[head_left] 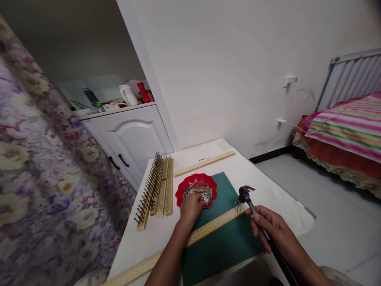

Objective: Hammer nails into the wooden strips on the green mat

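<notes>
My right hand [272, 228] is closed round the dark handle of a claw hammer [245, 194], whose head hangs just above the far end of a long wooden strip [208, 228]. A few nails stand in that end of the strip. The strip lies slantwise across a green cutting mat [229, 242]. My left hand [191, 207] reaches into the near edge of a red scalloped dish [184, 186] filled with loose nails [201, 190]. Its fingers are curled down among the nails, and what they pinch is hidden.
Several wooden strips studded with rows of nails [156, 188] lie left of the dish. A bare wooden strip [205, 163] lies at the far side of the white table [268, 186]. A flowered curtain hangs left, a white cabinet stands behind, and a striped bed is right.
</notes>
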{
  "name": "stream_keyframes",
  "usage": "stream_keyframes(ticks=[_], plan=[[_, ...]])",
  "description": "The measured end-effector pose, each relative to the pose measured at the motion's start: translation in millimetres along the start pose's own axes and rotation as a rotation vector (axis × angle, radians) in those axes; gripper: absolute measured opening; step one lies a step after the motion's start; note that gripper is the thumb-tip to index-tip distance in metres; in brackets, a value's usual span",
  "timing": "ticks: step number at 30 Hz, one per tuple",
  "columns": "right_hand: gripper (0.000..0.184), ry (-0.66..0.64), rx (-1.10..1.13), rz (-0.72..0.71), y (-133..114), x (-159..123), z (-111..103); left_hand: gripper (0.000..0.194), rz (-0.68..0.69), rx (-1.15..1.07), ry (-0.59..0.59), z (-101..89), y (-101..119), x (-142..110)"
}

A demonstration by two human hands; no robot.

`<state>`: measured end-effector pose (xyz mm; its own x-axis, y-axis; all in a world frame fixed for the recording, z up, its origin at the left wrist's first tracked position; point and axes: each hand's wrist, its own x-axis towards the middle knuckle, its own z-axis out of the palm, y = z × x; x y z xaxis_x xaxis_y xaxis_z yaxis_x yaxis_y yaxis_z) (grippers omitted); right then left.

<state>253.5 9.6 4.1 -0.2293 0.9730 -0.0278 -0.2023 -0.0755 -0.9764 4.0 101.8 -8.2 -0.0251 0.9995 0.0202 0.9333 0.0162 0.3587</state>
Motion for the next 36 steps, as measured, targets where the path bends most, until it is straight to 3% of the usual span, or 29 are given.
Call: stream_keyframes(ticks=[13, 20, 29, 32, 36], plan=[[0.028, -0.014, -0.007, -0.001, 1, -1, 1, 0.015, 0.037, 0.086, 0.047, -2.8, 2, -4], [0.028, 0.026, -0.056, -0.001, 5, 2, 6, 0.014, 0.25, -0.028, 0.144, -15.4, 19, -32], [0.024, 0.093, -0.078, -0.034, 10, 7, 11, 0.012, 0.543, -0.302, -0.079, 0.4, 65, -81], [0.024, 0.086, -0.022, -0.02, 10, 9, 9, 0.01, 0.516, -0.451, -0.056, 6.3, 67, -84], [0.026, 0.082, 0.053, -0.012, 9, 11, 5, 0.009, 0.265, -0.954, -0.134, 17.1, 70, -84]])
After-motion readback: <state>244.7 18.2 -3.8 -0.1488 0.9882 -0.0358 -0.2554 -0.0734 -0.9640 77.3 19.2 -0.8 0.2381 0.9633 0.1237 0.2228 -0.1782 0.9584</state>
